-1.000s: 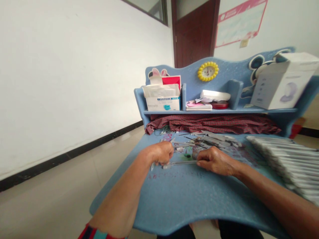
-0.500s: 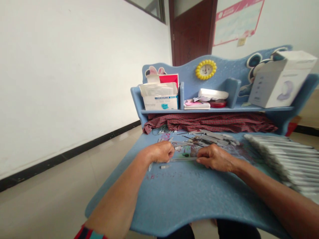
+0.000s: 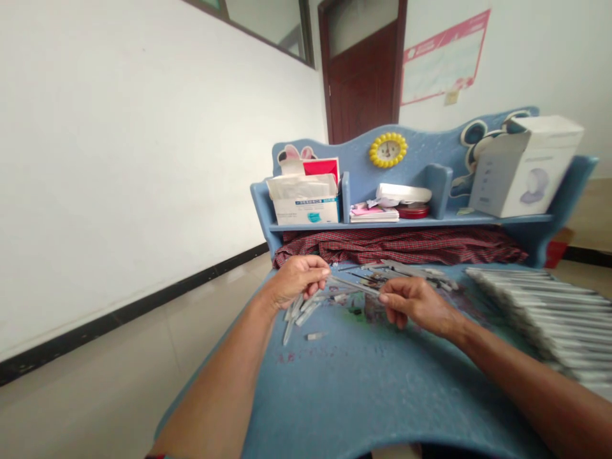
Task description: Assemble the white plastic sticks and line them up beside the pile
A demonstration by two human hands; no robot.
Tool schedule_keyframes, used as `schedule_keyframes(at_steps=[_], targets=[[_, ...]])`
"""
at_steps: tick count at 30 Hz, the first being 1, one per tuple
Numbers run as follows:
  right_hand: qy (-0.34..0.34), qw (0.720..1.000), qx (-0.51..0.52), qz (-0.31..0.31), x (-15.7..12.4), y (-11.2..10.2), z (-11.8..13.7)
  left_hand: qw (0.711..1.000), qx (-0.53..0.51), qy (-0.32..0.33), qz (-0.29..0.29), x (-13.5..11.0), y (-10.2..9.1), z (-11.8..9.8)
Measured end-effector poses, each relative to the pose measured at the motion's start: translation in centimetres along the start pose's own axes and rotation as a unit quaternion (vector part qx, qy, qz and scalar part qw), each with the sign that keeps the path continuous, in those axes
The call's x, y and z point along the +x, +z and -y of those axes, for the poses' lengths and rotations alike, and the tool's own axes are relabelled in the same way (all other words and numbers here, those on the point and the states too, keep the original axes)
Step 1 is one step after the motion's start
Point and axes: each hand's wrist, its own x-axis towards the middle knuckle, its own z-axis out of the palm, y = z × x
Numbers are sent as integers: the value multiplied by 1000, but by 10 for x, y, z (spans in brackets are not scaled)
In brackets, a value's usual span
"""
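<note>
My left hand [image 3: 300, 279] is closed, thumb and fingers pinching one end of a slim pale pen [image 3: 354, 285]. At its other end, the fingers of my right hand [image 3: 415, 305] grip it too, so it spans the gap between both hands, slightly raised. Several clear pen caps or tubes [image 3: 301, 312] lie under and beside my left hand. One small clear piece [image 3: 315, 336] lies nearer me. Behind my right hand spreads a loose pile of pen parts [image 3: 421, 273], some dark and thin, partly hidden by the hand.
A thick stack of pens [image 3: 559, 312] covers the right side of the blue table [image 3: 335, 401]. At the back lies a checked cloth [image 3: 406, 245] below a shelf holding a mask box [image 3: 306, 207], papers [image 3: 373, 215], and a white carton [image 3: 526, 169].
Both hands have lifted the pen off the tabletop, the left end rising more, so it now tilts. My left hand has turned thumb-up, uncovering the clear pieces. The camera view has shifted slightly.
</note>
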Motion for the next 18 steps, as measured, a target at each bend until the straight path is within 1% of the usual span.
schedule_keyframes(at_steps=[2,4,6,8,12,18], targets=[[-8,1000,1,-9,-1,7,3,997,-64,15,-37,1,4,0],[-17,1000,-12,-15,-2,14,6,991,-112,30,-62,3,8,1],[-36,998,-45,-21,-4,21,8,987,-130,41,-83,4,11,2],[-60,993,-93,-40,-6,25,9,986,-128,46,-95,5,12,3],[-94,974,-185,-91,-7,27,9,988,-120,39,-87,4,11,2],[-136,951,-252,-118,-8,27,5,991,-111,13,-72,1,13,0]])
